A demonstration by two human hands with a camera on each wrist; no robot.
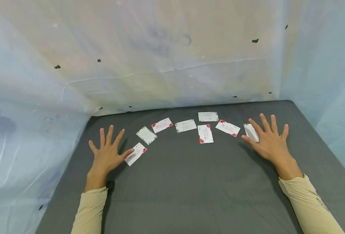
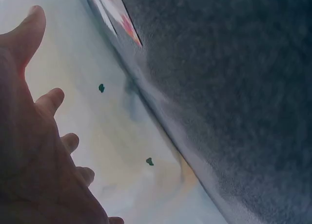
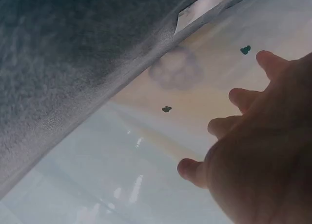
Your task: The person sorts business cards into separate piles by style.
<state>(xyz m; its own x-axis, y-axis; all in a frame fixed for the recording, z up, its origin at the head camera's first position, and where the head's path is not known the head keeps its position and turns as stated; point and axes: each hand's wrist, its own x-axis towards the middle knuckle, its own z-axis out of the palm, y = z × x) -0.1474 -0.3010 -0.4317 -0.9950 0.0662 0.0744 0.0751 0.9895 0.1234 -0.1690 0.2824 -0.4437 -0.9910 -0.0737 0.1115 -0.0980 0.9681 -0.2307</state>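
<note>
Several white cards lie in a loose arc on the dark grey cloth in the head view, some with red flower corners, others with green leaf corners. My left hand (image 1: pixel 108 157) is spread wide at the arc's left end, its thumb overlapping a red-flowered card (image 1: pixel 136 155). A leaf-cornered card (image 1: pixel 146 135) lies just beyond that. On the right, my right hand (image 1: pixel 269 144) is also spread, its thumb and index finger partly covering another card (image 1: pixel 250 132). Left of it lies a tilted red-flowered card (image 1: pixel 227 127). Neither hand holds anything. Both wrist views show the fingers extended.
Mid-arc are an upright red-flowered card (image 1: pixel 205 134), a leaf-cornered card (image 1: pixel 208 116) behind it, another leaf-cornered card (image 1: pixel 185 126) and a red-flowered one (image 1: pixel 162 125). Pale patterned sheeting (image 1: pixel 172 48) hangs behind and beside the grey-covered table (image 1: pixel 175 195).
</note>
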